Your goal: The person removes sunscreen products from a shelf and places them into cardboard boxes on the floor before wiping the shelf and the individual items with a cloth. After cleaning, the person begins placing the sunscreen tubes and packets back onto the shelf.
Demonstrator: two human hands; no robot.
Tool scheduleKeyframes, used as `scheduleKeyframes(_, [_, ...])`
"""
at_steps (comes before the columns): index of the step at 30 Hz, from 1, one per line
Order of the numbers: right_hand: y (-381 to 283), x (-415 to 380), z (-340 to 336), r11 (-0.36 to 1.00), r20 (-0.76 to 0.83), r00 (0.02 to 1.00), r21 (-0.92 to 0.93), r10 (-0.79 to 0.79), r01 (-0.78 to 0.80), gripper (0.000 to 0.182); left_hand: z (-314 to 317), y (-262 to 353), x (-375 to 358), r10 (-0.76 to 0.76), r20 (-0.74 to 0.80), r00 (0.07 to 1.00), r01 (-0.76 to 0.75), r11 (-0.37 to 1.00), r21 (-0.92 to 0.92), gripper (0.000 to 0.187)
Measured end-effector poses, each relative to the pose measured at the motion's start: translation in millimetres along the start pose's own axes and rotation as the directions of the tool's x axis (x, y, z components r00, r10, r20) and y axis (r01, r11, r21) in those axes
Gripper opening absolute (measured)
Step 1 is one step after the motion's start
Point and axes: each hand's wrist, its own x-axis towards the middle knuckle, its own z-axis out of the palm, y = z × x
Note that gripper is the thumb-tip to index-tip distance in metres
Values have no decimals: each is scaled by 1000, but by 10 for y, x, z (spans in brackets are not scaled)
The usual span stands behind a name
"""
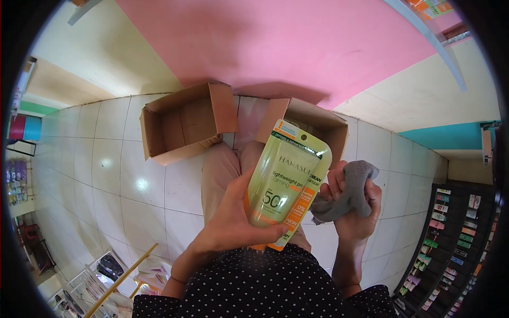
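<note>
My left hand point(231, 214) grips a green and orange sunscreen pack point(286, 183) by its lower part, thumb across the front. Its printed face, with "HANASUI" and a large "50", is turned up toward me, and a hang hole shows near its top. To the right, my right hand point(356, 214) is closed around a crumpled grey cloth point(352, 193), its fingers curled into the fabric beside the pack's right edge. The pack partly hides an open cardboard box point(339, 127) behind it.
Another open cardboard box point(183, 122) stands on the tiled floor point(127, 180) by the pink wall point(275, 47). A dark display rack point(450, 244) with small packaged goods is at the right. A white wire rack with a wooden pole point(122, 278) stands lower left.
</note>
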Motion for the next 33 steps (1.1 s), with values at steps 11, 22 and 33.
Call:
scheduleKeyframes(11, [4,-58,26,990,-69,995,128,73,-64,54,73,85,-113,63,-39,997,-61,997,42,64])
scheduleKeyframes(22, [88,-149,157,949,-14,997,-309,-77,69,39,140,-26,-65,219,-117,969,-193,960,203,54])
scheduleKeyframes(33, [336,-126,240,276,360,847,-832,-392,481,31,151,-231,22,386,-135,913,-266,811,521,50])
